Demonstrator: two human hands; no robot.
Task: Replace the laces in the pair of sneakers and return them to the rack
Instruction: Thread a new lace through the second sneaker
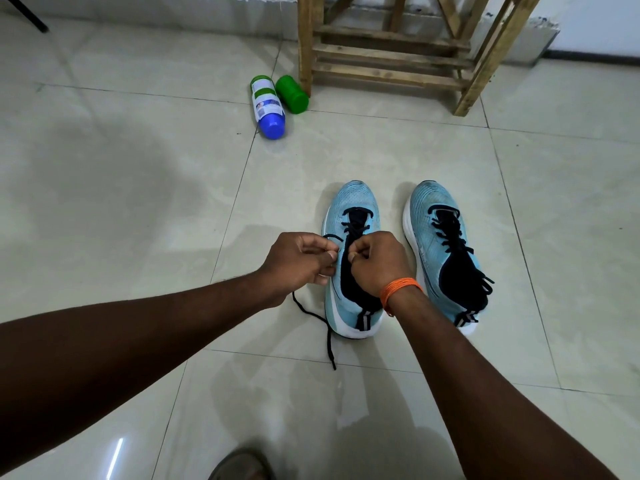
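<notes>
Black lace [354, 226] crosses up the front of the left-hand sneaker [353, 199]. The crossings stop where the two hands meet over the tongue, so I judge the upper eyelets are not yet threaded. The left hand [298, 259] sits just beside the shoe's outer edge, its fingers [327, 257] curled and pinching a strand that runs to the nearest eyelet. The right hand [377, 263] is directly above the tongue, its fingers [355, 255] likewise closed on a strand (which end each holds I cannot tell, as the knuckles hide it). One loose tail [328, 336] runs from under the left hand, past the heel and onto the floor [138, 174] toward the person.

The next eyelets seem to lie just on the near side of the fingertips, toward the heel, so the coming move should work along the shoe toward the person. Both hands are about equally close, with the right one over the opening itself. The shoe's long axis runs away from the person, toe pointing to the wooden rack [388, 51], sole flat on the tiles.

The second sneaker [433, 206] stands just beside it on the right, parallel and toe the same way, laced with its ends loose at the collar. Well apart, near the rack's leg, lie a blue-capped bottle [266, 105] and a green bottle [292, 94].
</notes>
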